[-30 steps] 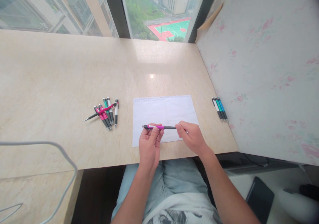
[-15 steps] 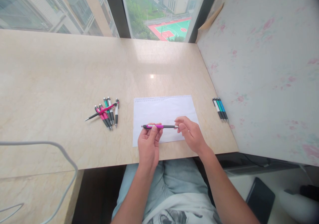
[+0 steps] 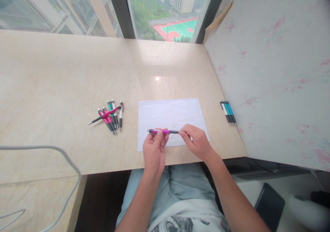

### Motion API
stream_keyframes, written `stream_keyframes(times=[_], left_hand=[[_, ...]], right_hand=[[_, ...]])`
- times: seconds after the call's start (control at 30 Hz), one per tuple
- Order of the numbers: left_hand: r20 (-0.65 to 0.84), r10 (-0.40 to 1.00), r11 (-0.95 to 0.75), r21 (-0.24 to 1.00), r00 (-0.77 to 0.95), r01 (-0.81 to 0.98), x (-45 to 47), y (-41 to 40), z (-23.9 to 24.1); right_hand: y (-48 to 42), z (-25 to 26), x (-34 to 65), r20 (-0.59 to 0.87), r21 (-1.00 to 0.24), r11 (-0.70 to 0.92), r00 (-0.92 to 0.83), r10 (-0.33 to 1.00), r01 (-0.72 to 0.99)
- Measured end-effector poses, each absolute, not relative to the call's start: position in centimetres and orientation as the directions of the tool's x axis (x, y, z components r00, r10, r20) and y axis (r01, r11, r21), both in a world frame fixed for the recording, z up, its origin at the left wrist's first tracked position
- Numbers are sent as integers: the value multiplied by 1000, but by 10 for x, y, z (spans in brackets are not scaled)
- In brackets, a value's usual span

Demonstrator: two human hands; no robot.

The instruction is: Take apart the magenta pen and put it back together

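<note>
A pink and black pen point(image 3: 163, 131) is held level over the lower part of a white sheet of paper point(image 3: 170, 115) on the beige marble desk point(image 3: 64, 73). My left hand point(image 3: 154, 150) pinches the pink barrel near its left end. My right hand point(image 3: 197, 140) is closed round the dark tip end at the right. Both hands hover near the desk's front edge.
Several pens, pink, green and white point(image 3: 110, 115), lie in a loose pile left of the paper. Three pens point(image 3: 227, 112) lie side by side at the desk's right edge, by a papered wall point(image 3: 273, 73). A grey cable point(image 3: 51, 153) loops at the front left. Windows run along the far side.
My right hand opened slightly off the pen's tip half a second ago and has closed on that end again. The left hand and pen have hardly moved.
</note>
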State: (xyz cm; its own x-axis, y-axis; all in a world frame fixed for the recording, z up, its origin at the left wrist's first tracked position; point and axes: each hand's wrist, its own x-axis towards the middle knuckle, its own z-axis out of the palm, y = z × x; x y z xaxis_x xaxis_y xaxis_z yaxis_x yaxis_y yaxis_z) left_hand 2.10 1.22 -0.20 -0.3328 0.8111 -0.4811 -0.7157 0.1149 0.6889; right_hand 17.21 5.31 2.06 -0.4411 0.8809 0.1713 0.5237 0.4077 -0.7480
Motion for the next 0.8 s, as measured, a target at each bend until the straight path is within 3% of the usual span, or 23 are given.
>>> stream_keyframes(times=[0.1, 0.27, 0.33, 0.57, 0.8], left_hand=[[-462, 821, 107, 701, -335, -705, 20, 12, -2], [-379, 863, 78, 754, -334, -652, 14, 13, 0], [-360, 877, 86, 768, -317, -634, 11, 13, 1], [-385, 857, 104, 779, -342, -618, 14, 14, 0], [-392, 868, 151, 793, -304, -590, 11, 13, -5]], right_hand=[[49, 18, 167, 138, -781, 331, -372, 918, 529], [40, 16, 161, -120, -929, -10, -276, 953, 369], [38, 17, 162, -169, -939, -60, -304, 938, 338], [41, 14, 157, 160, -790, 341, -366, 917, 510], [48, 10, 162, -3, -851, 232, -447, 895, 471]])
